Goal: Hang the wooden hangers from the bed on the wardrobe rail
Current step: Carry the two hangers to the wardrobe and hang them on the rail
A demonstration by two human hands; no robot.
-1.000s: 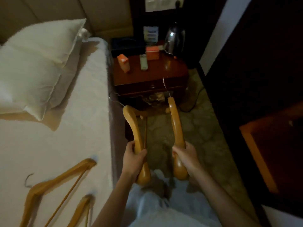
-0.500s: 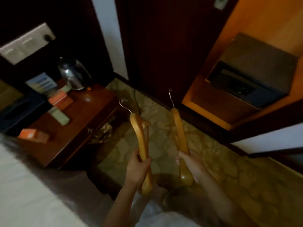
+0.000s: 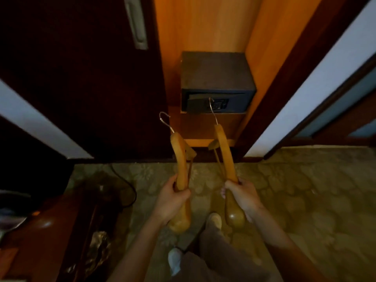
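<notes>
The left hand [image 3: 173, 200] is gripping one hanger [image 3: 180, 159] by its lower arm, and the right hand [image 3: 242, 195] is clutching another hanger [image 3: 224, 151] likewise. Both hooks are pointing toward the far wardrobe [image 3: 203, 23], near the safe [image 3: 216, 78].

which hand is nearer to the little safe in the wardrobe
Right. The right hand grips its hanger almost straight below the safe, the hook overlapping its door. The left hand holds its hanger further to the left.
</notes>
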